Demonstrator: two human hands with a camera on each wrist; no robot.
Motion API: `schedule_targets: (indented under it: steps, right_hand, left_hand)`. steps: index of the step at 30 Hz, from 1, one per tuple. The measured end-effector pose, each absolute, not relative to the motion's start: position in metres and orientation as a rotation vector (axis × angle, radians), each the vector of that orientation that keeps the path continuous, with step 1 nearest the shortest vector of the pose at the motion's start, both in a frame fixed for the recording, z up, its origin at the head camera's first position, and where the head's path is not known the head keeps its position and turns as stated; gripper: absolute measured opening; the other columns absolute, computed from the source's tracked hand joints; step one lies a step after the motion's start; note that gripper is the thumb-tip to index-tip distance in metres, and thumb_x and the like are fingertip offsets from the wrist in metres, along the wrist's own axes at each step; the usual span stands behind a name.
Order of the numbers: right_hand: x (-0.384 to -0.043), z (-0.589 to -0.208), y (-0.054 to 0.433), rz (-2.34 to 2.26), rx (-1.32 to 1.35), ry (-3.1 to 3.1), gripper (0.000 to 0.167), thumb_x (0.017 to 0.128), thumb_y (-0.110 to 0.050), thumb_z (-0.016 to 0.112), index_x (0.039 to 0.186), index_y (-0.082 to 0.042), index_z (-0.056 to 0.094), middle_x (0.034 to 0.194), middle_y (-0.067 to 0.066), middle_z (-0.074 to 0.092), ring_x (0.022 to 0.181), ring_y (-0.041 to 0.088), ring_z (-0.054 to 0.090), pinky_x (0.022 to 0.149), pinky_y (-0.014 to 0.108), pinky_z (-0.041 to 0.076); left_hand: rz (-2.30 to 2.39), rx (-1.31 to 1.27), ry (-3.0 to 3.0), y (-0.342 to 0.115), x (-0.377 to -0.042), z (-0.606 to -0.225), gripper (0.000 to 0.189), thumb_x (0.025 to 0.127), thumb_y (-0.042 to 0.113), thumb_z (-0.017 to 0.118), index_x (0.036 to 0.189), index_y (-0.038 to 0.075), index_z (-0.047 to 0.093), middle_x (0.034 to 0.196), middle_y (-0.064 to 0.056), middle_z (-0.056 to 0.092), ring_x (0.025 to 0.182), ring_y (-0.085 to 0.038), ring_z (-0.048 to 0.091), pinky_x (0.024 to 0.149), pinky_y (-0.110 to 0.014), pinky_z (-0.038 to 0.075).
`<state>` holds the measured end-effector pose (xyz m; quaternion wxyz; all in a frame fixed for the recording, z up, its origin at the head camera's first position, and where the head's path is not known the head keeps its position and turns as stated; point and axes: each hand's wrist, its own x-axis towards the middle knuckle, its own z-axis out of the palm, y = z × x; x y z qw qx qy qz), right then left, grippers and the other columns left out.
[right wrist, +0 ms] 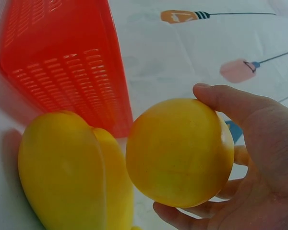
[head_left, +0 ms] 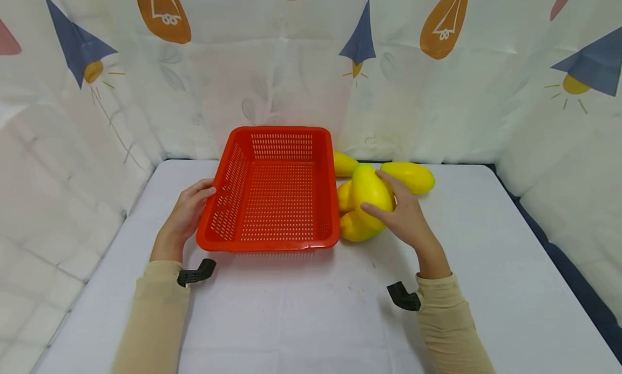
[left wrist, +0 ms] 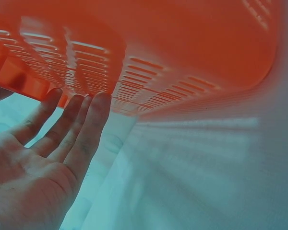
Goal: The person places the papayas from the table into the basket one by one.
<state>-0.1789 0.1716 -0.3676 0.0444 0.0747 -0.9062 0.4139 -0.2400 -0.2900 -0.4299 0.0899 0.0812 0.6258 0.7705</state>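
Note:
A red plastic basket (head_left: 277, 244) with slotted walls stands on the table, nothing inside it. My left hand (head_left: 188, 212) is at its left side; in the left wrist view the fairly straight fingers (left wrist: 89, 132) touch the slotted wall below the rim. To the basket's right, my right hand (head_left: 405, 215) holds a yellow mango (head_left: 370, 193), thumb on one side and fingers on the other. In the right wrist view the held mango (right wrist: 180, 153) appears round, seen end-on. Beneath and beside it lie other mangoes (head_left: 357, 228), partly hidden, close against the basket.
Another mango (head_left: 408, 175) lies behind my right hand, and one more (head_left: 344, 163) sits by the basket's far right corner. A white cloth covers the table (head_left: 301, 314). Patterned curtains (head_left: 291, 77) hang behind and at both sides.

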Motion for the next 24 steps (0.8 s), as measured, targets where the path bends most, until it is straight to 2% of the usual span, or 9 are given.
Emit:
schedule_targets:
  steps: [12, 24]
  right_hand:
    - [-0.179, -0.363, 0.166, 1.293, 0.266, -2.744, 0.077, 0.084, -0.043, 0.072, 0.149, -0.026, 0.034, 0.151, 0.005, 0.039, 0.133, 0.028, 0.039, 0.105, 0.056, 0.039]
    - [-0.178, -0.359, 0.158, 1.311, 0.317, -2.708, 0.076, 0.084, -0.038, 0.073, 0.148, -0.024, 0.036, 0.152, 0.005, 0.038, 0.135, 0.028, 0.038, 0.106, 0.056, 0.039]
  left_hand:
    - [2.294, 0.260, 1.861, -0.291, -0.240, -0.431, 0.028, 0.102, 0.018, 0.047, 0.127, 0.007, 0.055, 0.108, 0.001, 0.066, 0.092, -0.010, 0.065, 0.079, -0.021, 0.056]
    - [2.280, 0.247, 1.870, -0.290, -0.241, -0.430, 0.027, 0.102, 0.019, 0.048, 0.126, 0.009, 0.056, 0.109, 0.002, 0.065, 0.095, -0.011, 0.063, 0.080, -0.021, 0.055]
